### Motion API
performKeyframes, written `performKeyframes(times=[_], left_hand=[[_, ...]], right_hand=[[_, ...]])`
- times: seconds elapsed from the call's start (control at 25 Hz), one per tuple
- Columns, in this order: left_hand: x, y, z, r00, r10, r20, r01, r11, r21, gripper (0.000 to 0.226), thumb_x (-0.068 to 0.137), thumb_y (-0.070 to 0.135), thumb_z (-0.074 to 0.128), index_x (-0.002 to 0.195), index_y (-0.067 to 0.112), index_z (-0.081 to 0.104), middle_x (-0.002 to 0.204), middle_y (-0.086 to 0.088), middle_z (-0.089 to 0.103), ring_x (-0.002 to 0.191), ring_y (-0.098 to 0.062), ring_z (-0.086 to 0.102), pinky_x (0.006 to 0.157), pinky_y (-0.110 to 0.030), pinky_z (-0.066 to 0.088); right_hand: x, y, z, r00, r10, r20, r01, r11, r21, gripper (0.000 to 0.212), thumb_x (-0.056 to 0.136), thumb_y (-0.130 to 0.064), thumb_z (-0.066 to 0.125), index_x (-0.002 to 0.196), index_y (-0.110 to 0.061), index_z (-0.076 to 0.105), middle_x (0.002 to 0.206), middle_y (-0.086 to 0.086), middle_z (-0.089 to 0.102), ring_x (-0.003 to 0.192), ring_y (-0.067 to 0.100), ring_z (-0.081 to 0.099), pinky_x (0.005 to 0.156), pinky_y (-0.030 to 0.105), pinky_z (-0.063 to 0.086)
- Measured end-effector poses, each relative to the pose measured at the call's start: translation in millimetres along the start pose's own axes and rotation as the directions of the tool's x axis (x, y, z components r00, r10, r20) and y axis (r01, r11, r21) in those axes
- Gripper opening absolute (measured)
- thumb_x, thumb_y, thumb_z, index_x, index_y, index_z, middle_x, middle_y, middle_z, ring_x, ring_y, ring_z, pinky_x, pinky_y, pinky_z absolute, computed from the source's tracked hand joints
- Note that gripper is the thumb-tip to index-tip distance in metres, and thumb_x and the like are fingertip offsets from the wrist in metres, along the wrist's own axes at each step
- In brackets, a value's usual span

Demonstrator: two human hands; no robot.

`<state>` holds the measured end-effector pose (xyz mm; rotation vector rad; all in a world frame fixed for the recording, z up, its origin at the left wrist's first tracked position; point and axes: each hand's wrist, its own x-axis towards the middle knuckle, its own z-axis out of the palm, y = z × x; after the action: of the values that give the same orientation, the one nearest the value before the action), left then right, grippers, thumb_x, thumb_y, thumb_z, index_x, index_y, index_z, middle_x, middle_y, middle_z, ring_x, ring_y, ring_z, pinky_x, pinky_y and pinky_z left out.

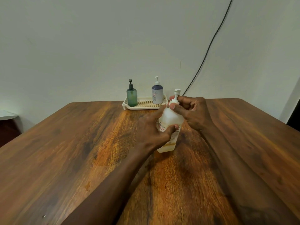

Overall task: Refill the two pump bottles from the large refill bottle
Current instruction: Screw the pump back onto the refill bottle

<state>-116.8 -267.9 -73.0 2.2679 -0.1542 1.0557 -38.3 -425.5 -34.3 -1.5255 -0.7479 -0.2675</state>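
Note:
A large translucent white refill bottle (170, 117) with a white pump top stands on the wooden table (81, 143) in the middle. My left hand (152, 129) grips its body, thumb across the label. My right hand (188, 109) pinches the pump collar at the bottle's neck. Behind it, a cream perforated tray (146, 103) holds a green pump bottle (132, 96) with a dark pump on the left and a blue-white pump bottle (157, 93) with a white pump on the right.
The tray sits at the table's far edge against a pale wall. A dark cable (209, 46) runs down the wall behind the table. A white shelf edge (8, 115) shows at the far left.

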Motion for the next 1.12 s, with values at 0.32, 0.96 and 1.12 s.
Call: performKeyframes(times=[0.32, 0.96, 1.12], left_hand=[[-4, 8, 2, 0.997, 0.019, -0.080, -0.015, 0.999, 0.047, 0.080, 0.078, 0.057, 0.073, 0.150, 0.030, 0.050, 0.105, -0.004, 0.079, 0.086, -0.016, 0.071, 0.078, -0.039, 0.060], [-1, 5, 8, 0.990, -0.068, -0.124, 0.047, 0.985, -0.165, 0.080, 0.074, 0.053, 0.087, 0.144, 0.031, 0.056, 0.113, 0.006, 0.076, 0.090, -0.001, 0.070, 0.074, -0.012, 0.056], [-3, 3, 9, 0.995, -0.048, -0.090, 0.030, 0.980, -0.195, 0.079, 0.075, 0.053, 0.086, 0.145, 0.037, 0.053, 0.120, 0.003, 0.075, 0.099, -0.006, 0.071, 0.079, -0.022, 0.061]], right_hand=[[-4, 3, 11, 0.994, -0.005, -0.112, -0.005, 0.997, -0.083, 0.036, 0.082, -0.024, 0.086, 0.116, -0.017, 0.077, 0.100, -0.018, 0.075, 0.092, 0.001, 0.075, 0.074, 0.022, 0.062], [0, -5, 7, 0.991, 0.109, 0.073, -0.115, 0.990, 0.083, 0.021, 0.105, -0.023, 0.057, 0.120, -0.030, 0.070, 0.107, -0.014, 0.077, 0.101, 0.009, 0.074, 0.084, 0.029, 0.062], [-5, -4, 8, 0.984, 0.037, -0.177, -0.033, 0.999, 0.025, 0.029, 0.075, -0.028, 0.092, 0.097, -0.020, 0.075, 0.089, -0.008, 0.079, 0.083, 0.007, 0.075, 0.072, 0.025, 0.063]])
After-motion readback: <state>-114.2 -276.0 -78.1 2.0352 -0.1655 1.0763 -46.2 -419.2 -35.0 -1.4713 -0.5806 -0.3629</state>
